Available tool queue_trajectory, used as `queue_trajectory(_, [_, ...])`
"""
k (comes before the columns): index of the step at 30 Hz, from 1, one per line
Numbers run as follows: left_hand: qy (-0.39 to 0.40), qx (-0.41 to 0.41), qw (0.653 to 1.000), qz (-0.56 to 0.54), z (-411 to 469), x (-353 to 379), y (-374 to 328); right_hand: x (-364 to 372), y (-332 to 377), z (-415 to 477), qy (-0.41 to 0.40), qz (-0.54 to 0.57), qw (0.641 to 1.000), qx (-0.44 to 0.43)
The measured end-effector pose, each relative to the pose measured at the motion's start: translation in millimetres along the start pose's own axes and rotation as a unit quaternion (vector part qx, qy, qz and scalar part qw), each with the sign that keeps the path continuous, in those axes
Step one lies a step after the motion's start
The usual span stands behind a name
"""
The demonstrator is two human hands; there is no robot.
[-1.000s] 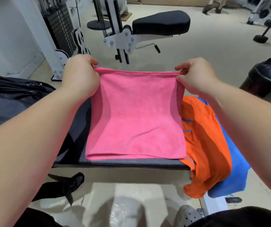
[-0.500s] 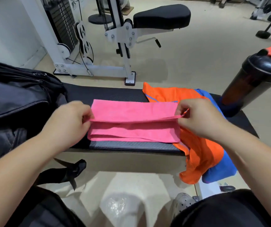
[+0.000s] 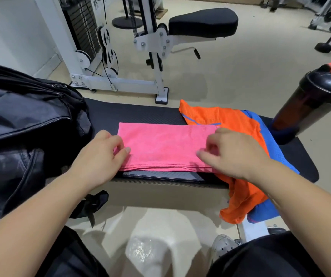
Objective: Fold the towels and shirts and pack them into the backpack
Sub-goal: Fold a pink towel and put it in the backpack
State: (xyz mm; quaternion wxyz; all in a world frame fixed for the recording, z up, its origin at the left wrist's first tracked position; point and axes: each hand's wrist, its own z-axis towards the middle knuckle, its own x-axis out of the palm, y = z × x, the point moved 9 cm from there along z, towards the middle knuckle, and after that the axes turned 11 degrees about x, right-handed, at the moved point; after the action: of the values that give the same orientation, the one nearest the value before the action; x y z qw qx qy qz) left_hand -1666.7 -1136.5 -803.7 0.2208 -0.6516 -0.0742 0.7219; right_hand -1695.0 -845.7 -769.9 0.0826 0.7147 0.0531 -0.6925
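A pink towel (image 3: 164, 145) lies folded flat on the black bench (image 3: 136, 116), its layered edges toward me. My left hand (image 3: 100, 156) rests at its left edge with loose fingers touching the cloth. At the towel's right end, my right hand (image 3: 232, 152) hovers, fingers apart and curled, gripping nothing. An orange shirt (image 3: 220, 116) lies bunched to the right, over a blue shirt (image 3: 268, 136); both hang off the bench's near edge. The black backpack (image 3: 21, 120) sits at the bench's left end.
A black shaker bottle (image 3: 316, 100) with an orange lid stands at the bench's right end. A white weight machine (image 3: 120, 82) with a black padded seat stands behind the bench. My knees and a grey shoe (image 3: 224, 244) are below.
The towel's raised far edge came down toward me, folding it in half onto the bench. Both hands released the corners and now lie over the folded towel.
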Motion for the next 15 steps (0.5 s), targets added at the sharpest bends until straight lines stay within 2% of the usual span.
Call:
queue_trajectory(2, [-0.004,-0.025,1.000,0.013,6,1,2,-15,17,12,-0.058,0.053,0.997,-0.008])
queue_trajectory(4, [0.027,-0.043,0.998,0.028,8,8,6,-16,38,28,-0.067,0.085,0.994,-0.015])
queue_trajectory(6, [0.051,-0.047,0.997,0.033,9,13,8,4,55,46,-0.017,0.084,0.996,0.002])
queue_trajectory(10, [0.075,-0.046,0.996,0.033,16,18,8,77,69,52,0.133,0.035,0.989,0.048])
queue_trajectory(15, [0.107,-0.050,0.992,0.039,23,26,8,95,69,44,0.099,0.004,0.994,0.053])
